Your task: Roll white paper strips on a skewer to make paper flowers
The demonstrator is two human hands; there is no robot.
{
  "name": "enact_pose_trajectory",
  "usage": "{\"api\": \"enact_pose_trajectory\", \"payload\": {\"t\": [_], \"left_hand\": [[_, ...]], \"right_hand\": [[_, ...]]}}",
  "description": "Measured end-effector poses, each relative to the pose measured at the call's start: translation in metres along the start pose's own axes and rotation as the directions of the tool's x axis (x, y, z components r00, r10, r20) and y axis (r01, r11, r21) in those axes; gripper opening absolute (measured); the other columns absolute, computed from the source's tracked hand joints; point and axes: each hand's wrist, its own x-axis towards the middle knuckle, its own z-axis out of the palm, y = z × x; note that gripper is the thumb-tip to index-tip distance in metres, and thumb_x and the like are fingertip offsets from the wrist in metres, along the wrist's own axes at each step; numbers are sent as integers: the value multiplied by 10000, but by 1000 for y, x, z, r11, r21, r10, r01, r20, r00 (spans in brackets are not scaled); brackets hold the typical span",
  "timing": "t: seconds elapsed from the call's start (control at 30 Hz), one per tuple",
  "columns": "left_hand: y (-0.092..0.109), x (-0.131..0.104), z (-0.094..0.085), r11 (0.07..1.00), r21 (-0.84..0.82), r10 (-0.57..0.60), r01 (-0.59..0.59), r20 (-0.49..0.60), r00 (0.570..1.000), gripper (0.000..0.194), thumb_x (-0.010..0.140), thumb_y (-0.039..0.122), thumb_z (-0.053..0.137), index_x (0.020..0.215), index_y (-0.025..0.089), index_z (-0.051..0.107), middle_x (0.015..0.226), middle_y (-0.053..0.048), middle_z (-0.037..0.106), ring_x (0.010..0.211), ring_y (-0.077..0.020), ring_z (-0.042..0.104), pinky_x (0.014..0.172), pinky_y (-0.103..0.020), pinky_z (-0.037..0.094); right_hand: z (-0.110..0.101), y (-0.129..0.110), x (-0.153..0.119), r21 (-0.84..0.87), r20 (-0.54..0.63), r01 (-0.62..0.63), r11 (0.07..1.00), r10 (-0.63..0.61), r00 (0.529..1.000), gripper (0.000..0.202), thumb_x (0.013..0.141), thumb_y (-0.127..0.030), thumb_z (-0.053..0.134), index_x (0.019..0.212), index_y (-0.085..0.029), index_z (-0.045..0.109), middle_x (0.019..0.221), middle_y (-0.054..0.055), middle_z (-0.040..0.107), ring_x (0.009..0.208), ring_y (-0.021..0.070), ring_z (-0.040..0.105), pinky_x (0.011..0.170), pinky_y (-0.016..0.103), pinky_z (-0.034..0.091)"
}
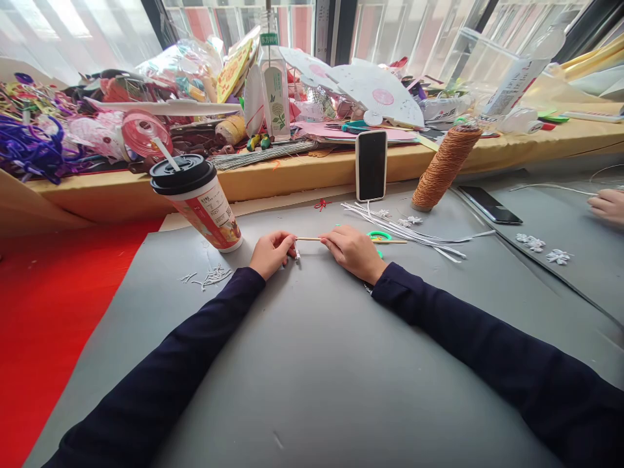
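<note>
A thin wooden stick lies level between my two hands above the grey mat. My right hand is closed around it, with its far end jutting out to the right. At the other end, my left hand pinches a small white piece against the tip; its exact shape is too small to make out. Green-handled scissors lie partly hidden behind my right hand. White strips fan out beyond them, and small white flower-like pieces rest among the strips.
A lidded paper cup stands left, near white scraps. A propped phone, an orange thread cone and a flat phone line the back. Another person's hand is at far right. Craft materials crowd the ledge.
</note>
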Motion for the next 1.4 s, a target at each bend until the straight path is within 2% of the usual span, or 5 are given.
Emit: {"api": "enact_pose_trajectory", "payload": {"t": [0.17,0.4,0.67,1.17,1.4], "left_hand": [[0,1,1,999,-34,-5,5,1,1000,224,745,349,525,710,128,532,592,-23,561,498,-103,560,330,-162,343],[-2,0,2,998,62,2,0,-32,999,300,767,422,481,647,147,495,493,8,538,337,-47,397,334,-172,303],[-4,0,2,987,161,14,-4,-61,998,295,752,433,488,639,160,498,469,36,506,364,-51,377,378,-176,288],[1,-1,2,999,44,0,1,-21,1000,282,738,424,517,657,154,501,491,22,522,350,-50,374,372,-186,283],[0,-1,3,983,183,33,-29,-20,999,315,776,443,441,660,162,524,459,38,476,380,-63,387,405,-190,298]], "right_hand": [[2,2,0,25,5,-11,1000,11,1000,287,883,-302,347,844,-167,597,770,54,580,764,159,483,657,264,334],[3,1,0,24,9,-1,1000,0,1000,277,884,-302,345,837,-166,583,784,53,582,770,159,485,664,264,333],[4,0,-1,-20,9,-5,1000,5,1000,297,888,-326,332,836,-176,582,782,43,582,737,150,485,616,263,304],[2,0,0,87,-17,-31,996,32,999,244,874,-311,372,846,-179,575,808,51,584,765,153,501,649,251,338],[1,-1,-1,92,-28,-25,995,27,999,240,872,-305,374,848,-177,576,801,53,578,749,151,498,643,252,344]]}}
